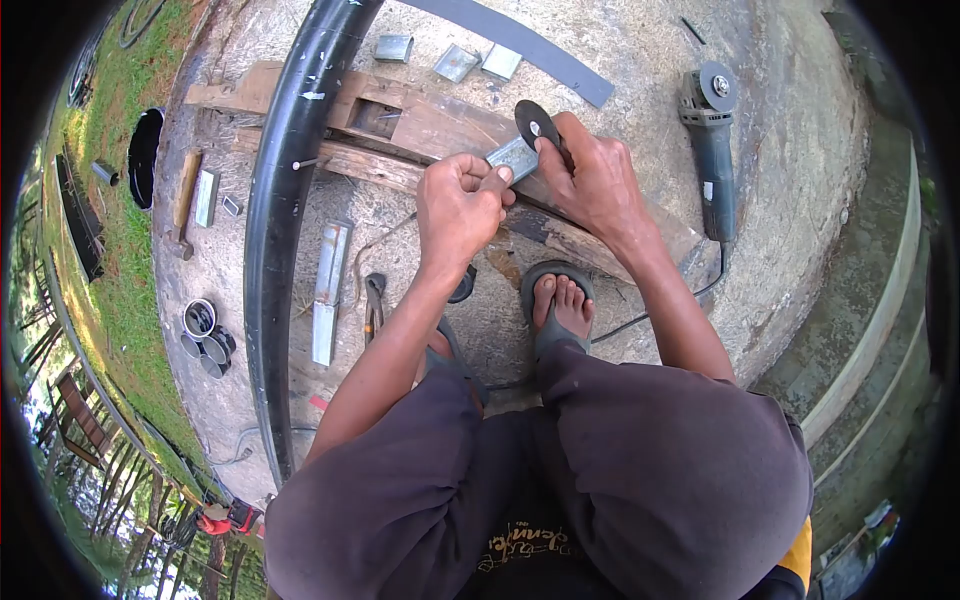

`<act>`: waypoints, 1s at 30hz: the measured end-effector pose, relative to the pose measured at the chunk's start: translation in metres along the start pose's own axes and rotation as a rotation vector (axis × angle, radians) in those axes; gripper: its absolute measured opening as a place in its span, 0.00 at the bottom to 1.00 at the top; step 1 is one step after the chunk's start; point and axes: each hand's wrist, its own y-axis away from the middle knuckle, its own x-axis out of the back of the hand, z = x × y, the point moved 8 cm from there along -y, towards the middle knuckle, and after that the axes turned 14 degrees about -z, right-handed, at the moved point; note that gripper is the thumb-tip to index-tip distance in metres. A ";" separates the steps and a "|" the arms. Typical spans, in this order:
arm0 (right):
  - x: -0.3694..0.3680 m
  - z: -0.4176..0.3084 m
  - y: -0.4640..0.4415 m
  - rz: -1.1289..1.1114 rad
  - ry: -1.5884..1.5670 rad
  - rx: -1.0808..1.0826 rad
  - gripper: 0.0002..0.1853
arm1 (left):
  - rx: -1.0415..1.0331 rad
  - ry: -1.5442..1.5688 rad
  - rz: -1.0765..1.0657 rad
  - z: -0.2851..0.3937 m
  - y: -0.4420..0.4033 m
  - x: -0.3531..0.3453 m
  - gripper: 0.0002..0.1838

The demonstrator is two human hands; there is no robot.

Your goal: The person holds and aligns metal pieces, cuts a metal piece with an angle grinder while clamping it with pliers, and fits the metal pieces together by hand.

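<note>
My left hand (462, 207) is closed on the near end of a short galvanized metal channel piece (512, 158), thumb on top. My right hand (596, 182) pinches a small black cutting disc (532, 117) with a pale centre. The disc's lower edge is at the far end of the channel piece; whether they touch I cannot tell. Both hands are over worn wooden boards (450, 125), the upper one with a rectangular slot. Parts of the right fingers are hidden behind the disc and the hand.
An angle grinder (709, 160) with its cord lies at right. Cut metal pieces (456, 63) and a grey flat strip (540, 55) lie beyond the boards. A thick black pipe (285, 180) crosses at left; past it are a hammer (186, 195) and short tube pieces (200, 318). Pliers (375, 295) lie near my feet.
</note>
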 end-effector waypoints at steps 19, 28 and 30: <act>-0.009 -0.003 0.006 -0.062 0.040 0.096 0.07 | -0.018 0.068 -0.013 -0.004 -0.003 -0.002 0.09; -0.011 -0.004 0.029 -0.152 0.072 0.150 0.08 | -0.004 0.103 -0.009 -0.008 -0.004 -0.002 0.09; -0.005 0.001 0.033 -0.157 0.077 0.121 0.08 | -0.014 0.115 -0.009 -0.007 -0.004 -0.003 0.09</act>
